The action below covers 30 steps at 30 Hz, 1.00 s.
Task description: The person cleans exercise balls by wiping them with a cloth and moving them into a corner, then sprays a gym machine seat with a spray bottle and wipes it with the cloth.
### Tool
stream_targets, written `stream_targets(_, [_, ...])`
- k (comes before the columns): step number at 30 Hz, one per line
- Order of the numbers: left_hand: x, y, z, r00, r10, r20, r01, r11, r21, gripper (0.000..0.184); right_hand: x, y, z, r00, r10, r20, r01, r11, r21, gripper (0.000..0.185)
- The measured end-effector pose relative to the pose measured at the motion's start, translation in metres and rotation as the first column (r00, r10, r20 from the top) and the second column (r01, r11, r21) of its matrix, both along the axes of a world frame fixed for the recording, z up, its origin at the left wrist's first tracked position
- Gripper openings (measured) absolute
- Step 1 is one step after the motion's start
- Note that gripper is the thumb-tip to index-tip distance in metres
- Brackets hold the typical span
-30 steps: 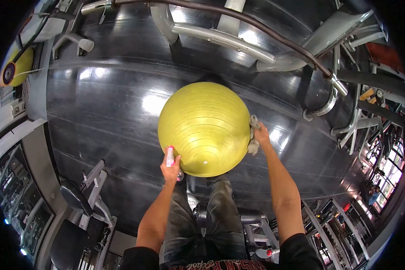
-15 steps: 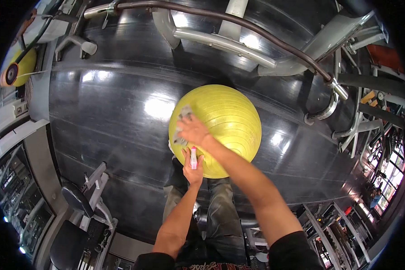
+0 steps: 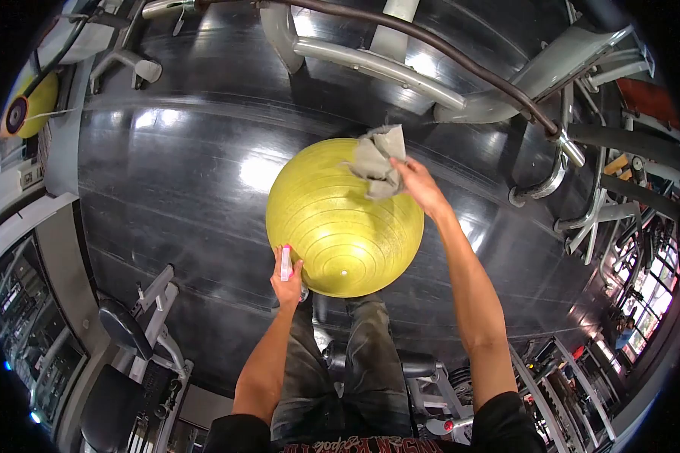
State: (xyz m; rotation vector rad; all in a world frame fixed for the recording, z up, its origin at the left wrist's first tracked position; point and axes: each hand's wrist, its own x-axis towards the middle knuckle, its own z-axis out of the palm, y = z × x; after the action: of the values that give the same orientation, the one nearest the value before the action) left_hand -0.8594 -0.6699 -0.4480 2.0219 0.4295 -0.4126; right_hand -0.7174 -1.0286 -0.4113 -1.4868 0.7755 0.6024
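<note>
A large yellow exercise ball (image 3: 332, 219) with ridged rings rests on the dark floor in front of my legs. At its lower left side, my left hand (image 3: 286, 283) grips a pink and white bottle (image 3: 285, 264), its fingers against the ball. My right hand (image 3: 419, 185) is at the ball's upper right, its fingers closed on a crumpled grey cloth (image 3: 378, 160). The cloth overlaps the ball's upper edge, and one corner sticks up. Whether the cloth touches the ball there I cannot tell.
A grey machine frame (image 3: 378, 68) with a curved brown bar crosses the top. Padded black seats (image 3: 113, 408) stand at lower left, racks (image 3: 567, 385) at lower right. Another yellow ball (image 3: 42, 106) is at far left. A bench (image 3: 415, 362) lies behind my legs.
My right hand has swung with the cloth from the ball's left side to its upper right. The ball and my left hand with the bottle have shifted slightly left in view.
</note>
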Motion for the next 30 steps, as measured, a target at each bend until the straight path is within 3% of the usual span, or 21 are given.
stream_targets(1, [0.001, 0.0, -0.001, 1.0, -0.016, 0.006, 0.016, 1.0, 0.027, 0.064, -0.006, -0.002, -0.012, 0.971, 0.236, -0.041, -0.239, 0.958, -0.157, 0.053])
stream_targets(2, [0.003, -0.001, -0.002, 0.999, -0.032, 0.014, 0.032, 0.998, 0.053, 0.064, -0.013, 0.007, -0.013, 0.842, 0.525, -0.129, -0.49, 0.64, -0.592, 0.048])
stream_targets(3, [0.005, -0.003, -0.001, 0.999, -0.034, 0.016, 0.033, 0.998, 0.052, 0.064, -0.018, 0.015, -0.017, 0.843, 0.523, -0.128, -0.487, 0.64, -0.594, 0.048])
stream_targets(5, [0.006, -0.007, 0.002, 1.0, -0.022, -0.006, 0.022, 0.999, 0.028, 0.064, -0.019, 0.033, -0.022, 0.944, 0.258, 0.203, -0.078, 0.778, -0.624, 0.047])
stream_targets(6, [0.007, -0.009, 0.002, 1.0, -0.019, -0.003, 0.019, 0.999, 0.029, 0.064, -0.013, 0.041, -0.022, 0.919, 0.194, 0.343, 0.032, 0.83, -0.557, 0.048])
stream_targets(7, [0.007, -0.012, 0.002, 1.0, -0.021, 0.006, 0.021, 0.999, 0.03, 0.063, -0.011, 0.05, -0.022, 0.919, 0.195, 0.343, 0.03, 0.832, -0.554, 0.048])
stream_targets(9, [0.006, -0.017, 0.001, 1.0, -0.027, 0.012, 0.026, 0.999, 0.032, 0.063, -0.008, 0.068, -0.018, 0.805, 0.583, 0.114, -0.268, 0.528, -0.805, 0.048])
stream_targets(10, [0.007, -0.021, -0.001, 0.999, -0.026, 0.034, 0.024, 0.999, 0.037, 0.063, -0.008, 0.075, -0.014, 0.804, 0.584, 0.113, -0.269, 0.527, -0.806, 0.048])
stream_targets(12, [0.013, -0.028, -0.005, 0.996, -0.038, 0.083, 0.031, 0.996, 0.085, 0.062, -0.012, 0.085, -0.007, 0.782, 0.623, -0.018, -0.271, 0.314, -0.91, 0.042])
stream_targets(16, [0.037, -0.037, -0.008, 0.996, -0.065, 0.058, 0.052, 0.977, 0.207, 0.063, -0.005, 0.087, -0.007, 0.834, 0.543, -0.104, -0.368, 0.406, -0.837, 0.034])
stream_targets(19, [0.061, -0.042, -0.004, 0.998, -0.064, 0.007, 0.06, 0.965, 0.257, 0.063, -0.022, 0.084, -0.002, 0.834, 0.552, -0.007, -0.257, 0.378, -0.889, 0.032])
stream_targets(21, [0.079, -0.047, -0.001, 0.996, -0.086, 0.022, 0.076, 0.95, 0.303, 0.063, -0.041, 0.087, 0.01, 0.834, 0.544, 0.091, -0.179, 0.424, -0.888, 0.037])
stream_targets(22, [0.091, -0.05, 0.005, 0.994, -0.094, -0.056, 0.107, 0.937, 0.332, 0.063, -0.054, 0.089, 0.014, 0.833, 0.546, 0.091, -0.18, 0.423, -0.888, 0.037])
stream_targets(25, [0.12, -0.063, 0.008, 0.985, -0.079, -0.155, 0.135, 0.909, 0.395, 0.064, -0.1, 0.098, 0.016, 0.717, 0.68, 0.155, -0.125, 0.344, -0.931, 0.044])
stream_targets(27, [0.14, -0.075, 0.012, 0.975, -0.002, -0.221, 0.106, 0.882, 0.459, 0.064, -0.117, 0.101, 0.018, 0.501, 0.846, 0.185, -0.23, 0.336, -0.913, 0.047])
stream_targets(28, [0.147, -0.08, 0.018, 0.985, -0.032, -0.172, 0.098, 0.915, 0.392, 0.06, -0.116, 0.093, 0.021, 0.5, 0.861, 0.091, -0.243, 0.24, -0.94, 0.046])
stream_targets(29, [0.153, -0.084, 0.016, 0.985, -0.027, -0.168, 0.093, 0.914, 0.395, 0.06, -0.103, 0.087, 0.028, 0.497, 0.863, 0.096, -0.24, 0.243, -0.94, 0.046])
stream_targets(30, [0.158, -0.088, 0.013, 0.984, -0.039, -0.176, 0.105, 0.918, 0.381, 0.059, -0.085, 0.081, 0.033, 0.632, 0.772, 0.066, -0.256, 0.288, -0.923, 0.045])
